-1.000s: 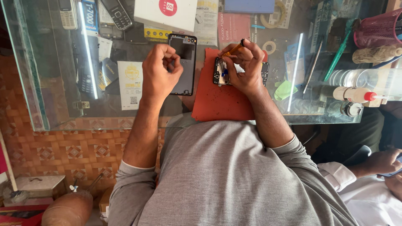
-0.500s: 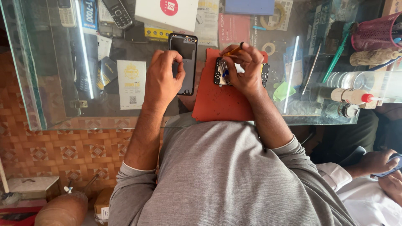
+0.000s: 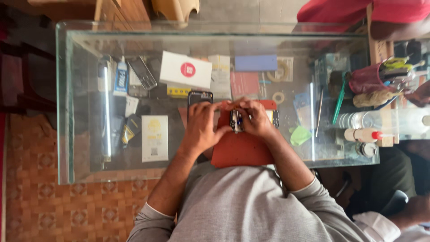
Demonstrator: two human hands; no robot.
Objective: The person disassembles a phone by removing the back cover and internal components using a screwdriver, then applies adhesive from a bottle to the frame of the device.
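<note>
I see both hands meeting over the red mat (image 3: 239, 150), which I take as the landmark; it lies on the glass counter (image 3: 80, 103) at the edge nearest my chest. My left hand (image 3: 202, 127) reaches in from the mat's left side, fingers curled, the fingertips pressing on the opened phone (image 3: 236, 121) that sits on the mat's far half. My right hand (image 3: 256, 117) grips that same phone from the right, fingers bent round its edge. Whether a small tool sits in either hand I cannot tell. Just off the mat's far left corner a black phone (image 3: 199, 97) lies flat, partly under my left fingers. Beyond the mat, further from me, stand a white box with a red dot (image 3: 185, 70) and a blue pad (image 3: 255, 62). Left of the mat lies a white and yellow card (image 3: 155, 138); to its right, a green cloth (image 3: 300, 135) and a white bottle with a red cap (image 3: 362, 134).
</note>
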